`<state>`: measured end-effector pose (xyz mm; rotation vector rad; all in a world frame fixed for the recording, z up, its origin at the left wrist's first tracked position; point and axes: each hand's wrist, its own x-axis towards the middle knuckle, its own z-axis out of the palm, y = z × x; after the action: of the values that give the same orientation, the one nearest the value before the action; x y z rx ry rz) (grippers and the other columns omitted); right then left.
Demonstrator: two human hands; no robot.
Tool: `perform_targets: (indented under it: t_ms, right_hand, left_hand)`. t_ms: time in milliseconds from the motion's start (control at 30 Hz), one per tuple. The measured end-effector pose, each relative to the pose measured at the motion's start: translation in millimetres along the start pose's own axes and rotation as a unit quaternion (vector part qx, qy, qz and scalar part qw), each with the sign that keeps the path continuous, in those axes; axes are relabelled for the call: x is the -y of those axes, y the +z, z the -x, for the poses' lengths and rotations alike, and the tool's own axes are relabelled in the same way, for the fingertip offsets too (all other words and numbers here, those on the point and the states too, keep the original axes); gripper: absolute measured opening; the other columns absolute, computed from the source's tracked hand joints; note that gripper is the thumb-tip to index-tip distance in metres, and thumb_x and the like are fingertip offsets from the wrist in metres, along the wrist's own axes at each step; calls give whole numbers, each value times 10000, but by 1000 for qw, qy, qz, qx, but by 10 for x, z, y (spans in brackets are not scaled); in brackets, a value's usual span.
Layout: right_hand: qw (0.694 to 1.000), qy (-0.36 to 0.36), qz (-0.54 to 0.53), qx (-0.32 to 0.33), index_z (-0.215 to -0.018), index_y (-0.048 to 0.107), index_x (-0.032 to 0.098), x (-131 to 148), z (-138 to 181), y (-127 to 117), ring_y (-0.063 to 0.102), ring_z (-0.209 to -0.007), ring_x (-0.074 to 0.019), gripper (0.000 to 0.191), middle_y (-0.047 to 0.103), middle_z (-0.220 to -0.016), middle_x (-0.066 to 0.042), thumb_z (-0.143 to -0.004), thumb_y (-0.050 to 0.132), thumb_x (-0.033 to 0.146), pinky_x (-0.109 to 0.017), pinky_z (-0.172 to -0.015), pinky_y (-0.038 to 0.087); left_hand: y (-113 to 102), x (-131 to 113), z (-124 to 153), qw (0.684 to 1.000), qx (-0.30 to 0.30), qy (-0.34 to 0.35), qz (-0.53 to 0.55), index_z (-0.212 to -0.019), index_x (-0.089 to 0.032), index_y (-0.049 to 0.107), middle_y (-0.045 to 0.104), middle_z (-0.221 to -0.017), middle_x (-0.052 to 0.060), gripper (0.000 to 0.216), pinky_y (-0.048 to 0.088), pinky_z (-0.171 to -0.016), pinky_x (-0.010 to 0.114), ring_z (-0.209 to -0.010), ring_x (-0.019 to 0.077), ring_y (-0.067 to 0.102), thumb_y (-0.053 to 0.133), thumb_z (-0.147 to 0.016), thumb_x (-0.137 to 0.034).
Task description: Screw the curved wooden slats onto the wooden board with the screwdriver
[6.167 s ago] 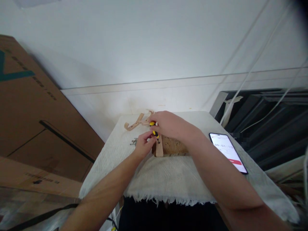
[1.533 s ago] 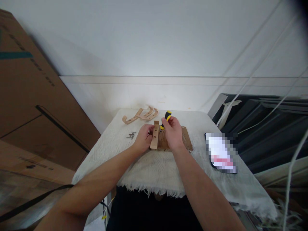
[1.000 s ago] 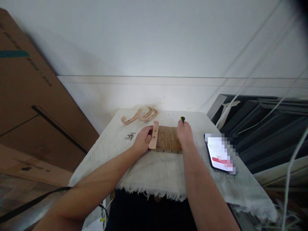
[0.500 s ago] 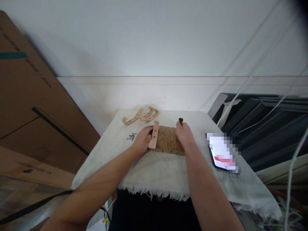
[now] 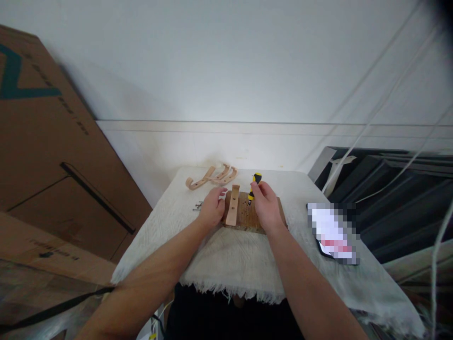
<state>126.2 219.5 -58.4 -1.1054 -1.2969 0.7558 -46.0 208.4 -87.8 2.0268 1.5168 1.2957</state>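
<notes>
A brown wooden board (image 5: pixel 260 222) with several small dark holes lies on the cloth in front of me. Across its left part rests a pale wooden hook (image 5: pixel 232 208) with two screw holes, its curved end pointing away from me. My left hand (image 5: pixel 211 208) grips the board's left edge beside this hook, fingers curled. In my right hand (image 5: pixel 265 203) is a yellow and black screwdriver (image 5: pixel 254 186), held upright and slightly tilted, its tip low over the holes. Whether the tip touches the wood I cannot tell. Several screws (image 5: pixel 197 206) lie left of my left hand.
Several more wooden hooks (image 5: pixel 212 178) lie at the back left of the cloth-covered table (image 5: pixel 233 264). A phone (image 5: pixel 332 233) with a blurred screen lies at the right. Cardboard boxes (image 5: pixel 53 156) lean at the left, dark panels (image 5: pixel 375 174) stand at the right, and a white wall is behind.
My right hand has moved left from the board's right side to over its holes, bringing the screwdriver more fully into view. My left hand stays at the board's left edge. The view has shifted slightly.
</notes>
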Motion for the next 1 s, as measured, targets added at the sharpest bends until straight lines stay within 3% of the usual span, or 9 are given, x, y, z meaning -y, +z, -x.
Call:
perform_targets:
  t_ms: [100, 300, 500, 633, 733, 800, 900, 1000]
  right_hand:
    - [1000, -12, -26, 7, -843, 609, 209, 6, 15, 24, 541, -679, -163, 366, 592, -729, 12, -817, 542, 568, -290, -653, 423]
    - [998, -27, -14, 52, -975, 646, 184, 69, 77, 49, 621, -775, -194, 387, 687, -897, -66, -812, 574, 528, -329, -724, 478]
    - [992, -80, 39, 88, -948, 628, 186, 50, 121, 78, 615, -761, -199, 327, 670, -859, -67, -847, 551, 487, -343, -726, 485]
    - [988, -114, 75, 70, -937, 619, 197, 96, 166, 83, 609, -781, -201, 296, 647, -883, -73, -868, 519, 466, -342, -719, 490]
    - [991, -99, 76, 47, -960, 627, 184, 125, 199, 94, 626, -787, -213, 315, 664, -897, -90, -874, 506, 462, -363, -738, 499]
    - [993, -72, 70, 57, -971, 640, 184, 144, 220, 101, 653, -785, -225, 326, 697, -900, -95, -869, 519, 469, -377, -747, 506]
    - [992, -70, 69, 79, -984, 664, 197, 184, 248, 93, 684, -827, -239, 316, 731, -937, -91, -841, 576, 465, -391, -790, 513]
    - [994, -64, 34, 85, -1058, 656, 195, 214, 269, 73, 691, -906, -232, 337, 731, -1022, -89, -824, 618, 435, -392, -852, 514]
  left_hand:
    - [-89, -97, 0, 999, -27, 32, -9, -992, -163, 614, 633, -1007, 80, 334, 507, -826, 343, -928, 191, 595, 406, -753, -60]
    - [-163, -172, 6, 994, -14, 89, -61, -861, -168, 629, 650, -872, 71, 258, 483, -825, 352, -863, 200, 591, 407, -774, -70]
    - [-167, -105, -26, 993, -11, 55, -107, -785, -157, 645, 651, -799, 70, 223, 478, -775, 340, -773, 194, 584, 428, -775, -109]
    - [-271, -78, -112, 986, -6, 12, -164, -753, -156, 662, 663, -769, 77, 204, 478, -749, 345, -743, 204, 589, 460, -781, -152]
    - [-441, -51, -178, 969, 29, -19, -247, -765, -162, 686, 686, -816, 101, 180, 480, -728, 342, -767, 221, 605, 510, -777, -198]
    - [-574, -17, -196, 951, 89, -45, -292, -803, -181, 711, 704, -859, 101, 179, 480, -720, 327, -786, 222, 618, 539, -770, -219]
    - [-744, 64, -194, 927, 170, -101, -319, -750, -209, 738, 717, -761, 70, 176, 470, -672, 289, -721, 201, 628, 562, -744, -210]
    - [-856, 144, -192, 916, 185, -137, -329, -724, -198, 754, 726, -739, 79, 168, 457, -644, 281, -704, 201, 638, 586, -728, -208]
